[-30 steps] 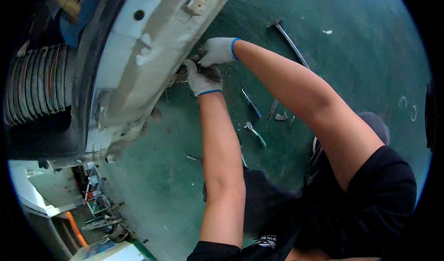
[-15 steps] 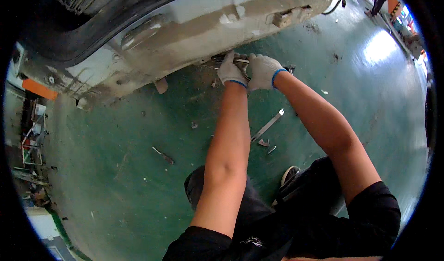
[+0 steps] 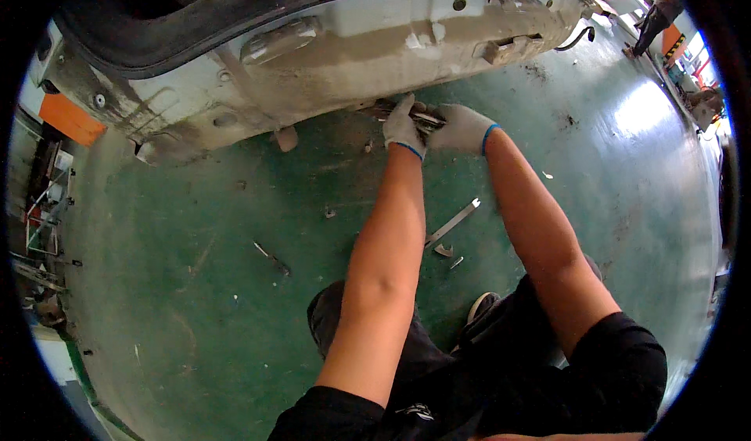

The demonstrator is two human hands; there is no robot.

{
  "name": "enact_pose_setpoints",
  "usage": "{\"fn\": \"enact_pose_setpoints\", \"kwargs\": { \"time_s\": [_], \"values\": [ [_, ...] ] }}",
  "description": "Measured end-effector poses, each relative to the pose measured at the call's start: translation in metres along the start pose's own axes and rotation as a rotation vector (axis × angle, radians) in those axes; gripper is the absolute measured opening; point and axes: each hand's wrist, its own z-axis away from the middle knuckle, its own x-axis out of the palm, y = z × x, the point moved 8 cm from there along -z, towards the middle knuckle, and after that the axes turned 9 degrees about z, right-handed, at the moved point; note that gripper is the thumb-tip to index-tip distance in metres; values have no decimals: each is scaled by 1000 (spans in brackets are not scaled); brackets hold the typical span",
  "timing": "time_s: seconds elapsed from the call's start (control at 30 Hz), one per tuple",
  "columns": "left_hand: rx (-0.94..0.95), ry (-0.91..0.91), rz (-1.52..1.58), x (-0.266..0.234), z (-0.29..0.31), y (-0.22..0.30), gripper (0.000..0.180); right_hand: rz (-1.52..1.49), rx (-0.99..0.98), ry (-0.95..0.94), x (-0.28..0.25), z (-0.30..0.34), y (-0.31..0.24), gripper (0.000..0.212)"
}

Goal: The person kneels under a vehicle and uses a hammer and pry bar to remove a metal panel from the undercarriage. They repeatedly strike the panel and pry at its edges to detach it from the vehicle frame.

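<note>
Both my hands wear white gloves with blue cuffs and meet at the lower edge of a dirty white car body (image 3: pixel 352 42). My left hand (image 3: pixel 403 126) and my right hand (image 3: pixel 463 129) are closed together around a metal tool (image 3: pixel 426 117) pressed against a dark part under the car's sill. The tool's working end is hidden by the gloves. My bare forearms reach up from the bottom of the view over the green floor (image 3: pixel 195 269).
A long flat metal wrench (image 3: pixel 452 223) and small metal bits (image 3: pixel 443 250) lie on the floor between my arms. A thin dark tool (image 3: pixel 273 259) lies to the left. A black tyre edge (image 3: pixel 156 34) curves above. Workshop clutter stands at the left rim.
The view has swung, so the car body now runs across the top. My hands stay together on the tool at the sill.
</note>
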Motion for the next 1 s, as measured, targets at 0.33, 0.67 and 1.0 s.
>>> {"fn": "enact_pose_setpoints", "kwargs": {
  "time_s": [0.33,0.67,1.0],
  "values": [
    [221,-176,-131,-40,-2,91,23,-158,217,0,50,9,-12,54],
    [64,-95,-1432,-9,140,210,31,48,110,28,50,2,-25,71],
    [1076,-135,-1891,259,297,405,22,310,201,-165,20,-22,-9,38]
  ]
}}
